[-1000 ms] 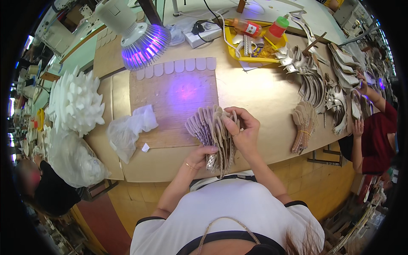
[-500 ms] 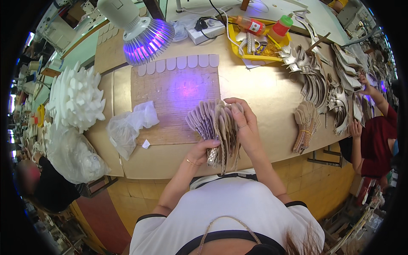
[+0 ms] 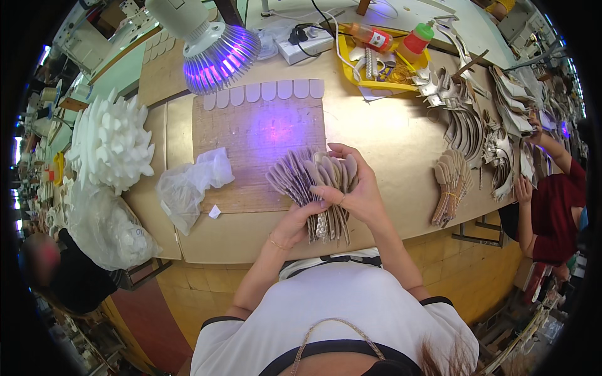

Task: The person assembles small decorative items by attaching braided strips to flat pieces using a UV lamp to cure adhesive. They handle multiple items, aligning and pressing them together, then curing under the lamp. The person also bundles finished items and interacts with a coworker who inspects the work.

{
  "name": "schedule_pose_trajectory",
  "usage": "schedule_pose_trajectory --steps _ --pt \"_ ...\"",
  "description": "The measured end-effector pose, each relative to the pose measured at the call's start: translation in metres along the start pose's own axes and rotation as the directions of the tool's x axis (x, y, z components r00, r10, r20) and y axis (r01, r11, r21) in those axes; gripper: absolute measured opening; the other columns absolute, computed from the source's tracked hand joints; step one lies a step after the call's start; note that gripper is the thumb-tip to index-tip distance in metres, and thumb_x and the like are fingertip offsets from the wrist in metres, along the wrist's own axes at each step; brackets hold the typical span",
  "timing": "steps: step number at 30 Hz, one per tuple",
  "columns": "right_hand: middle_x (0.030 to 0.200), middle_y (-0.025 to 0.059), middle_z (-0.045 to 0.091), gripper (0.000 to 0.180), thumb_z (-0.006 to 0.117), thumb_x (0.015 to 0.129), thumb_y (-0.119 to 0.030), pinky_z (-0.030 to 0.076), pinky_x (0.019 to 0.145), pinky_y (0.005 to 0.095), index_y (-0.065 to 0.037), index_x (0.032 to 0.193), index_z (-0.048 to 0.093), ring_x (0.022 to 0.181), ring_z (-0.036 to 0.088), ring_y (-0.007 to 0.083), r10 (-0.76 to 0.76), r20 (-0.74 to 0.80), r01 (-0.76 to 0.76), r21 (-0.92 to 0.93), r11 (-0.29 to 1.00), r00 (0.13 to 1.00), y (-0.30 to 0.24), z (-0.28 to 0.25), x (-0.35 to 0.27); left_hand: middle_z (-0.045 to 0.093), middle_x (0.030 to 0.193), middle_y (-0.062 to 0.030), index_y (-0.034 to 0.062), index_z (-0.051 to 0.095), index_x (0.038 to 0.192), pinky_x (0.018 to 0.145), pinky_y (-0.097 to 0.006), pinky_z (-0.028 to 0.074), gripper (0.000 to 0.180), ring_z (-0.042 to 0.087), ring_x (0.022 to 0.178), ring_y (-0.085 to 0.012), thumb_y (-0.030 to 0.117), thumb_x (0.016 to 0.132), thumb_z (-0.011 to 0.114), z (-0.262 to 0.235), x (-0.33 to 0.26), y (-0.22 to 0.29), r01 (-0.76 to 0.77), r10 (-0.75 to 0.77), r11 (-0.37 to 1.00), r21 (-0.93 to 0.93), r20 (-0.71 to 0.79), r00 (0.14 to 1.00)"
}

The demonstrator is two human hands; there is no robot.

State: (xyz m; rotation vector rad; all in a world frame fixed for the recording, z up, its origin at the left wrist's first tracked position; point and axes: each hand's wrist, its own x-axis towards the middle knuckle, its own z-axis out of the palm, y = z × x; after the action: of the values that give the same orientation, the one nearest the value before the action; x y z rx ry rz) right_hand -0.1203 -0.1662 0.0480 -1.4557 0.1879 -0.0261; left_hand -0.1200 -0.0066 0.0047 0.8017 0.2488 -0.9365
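A fanned stack of beige shoe insoles [image 3: 301,175] sits in both hands over the front part of a brown board [image 3: 251,138]. My left hand [image 3: 293,222] grips the lower end of the stack from below. My right hand [image 3: 354,188] closes over its top right side, fingers curled on the upper insoles. A row of several pale insole pieces [image 3: 263,93] lies along the board's far edge under a violet lamp [image 3: 219,53].
A crumpled clear plastic bag [image 3: 188,185] lies left of the board. White foam shapes [image 3: 110,141] stand at the far left. A bundle of tied insoles [image 3: 450,185] lies to the right, a yellow tray [image 3: 382,59] with glue bottles behind. A person in red [image 3: 555,200] works at the right.
The view has shifted slightly. My right hand has slid lower over the fanned stack, and my left hand has moved up under it.
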Motion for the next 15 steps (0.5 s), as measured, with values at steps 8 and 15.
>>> schedule_pose_trajectory --steps 8,15 --pt "0.106 0.0066 0.059 0.053 0.075 0.071 -0.006 0.047 0.086 0.0272 -0.001 0.118 0.051 0.097 0.056 0.013 -0.098 -0.091 0.104 0.063 0.993 0.991 0.001 0.006 -0.007 0.056 0.115 -0.0015 0.003 0.05 0.122 0.091 -0.028 0.044 0.041 0.053 0.104 -0.0116 0.003 0.084 0.063 0.018 -0.001 0.003 -0.245 0.262 0.936 0.253 -0.034 0.964" --pt "0.108 0.0137 0.059 0.047 0.066 0.073 -0.002 0.053 0.087 0.0357 0.0 0.116 0.047 0.104 0.061 0.0259 0.054 -0.185 0.026 0.402 0.915 0.981 -0.001 0.0 -0.006 0.057 0.115 -0.0057 0.0027 0.05 0.123 0.092 -0.031 0.045 0.038 0.055 0.106 -0.0155 0.008 0.086 0.06 0.018 0.001 0.008 -0.169 0.169 0.985 0.026 -0.03 0.985"
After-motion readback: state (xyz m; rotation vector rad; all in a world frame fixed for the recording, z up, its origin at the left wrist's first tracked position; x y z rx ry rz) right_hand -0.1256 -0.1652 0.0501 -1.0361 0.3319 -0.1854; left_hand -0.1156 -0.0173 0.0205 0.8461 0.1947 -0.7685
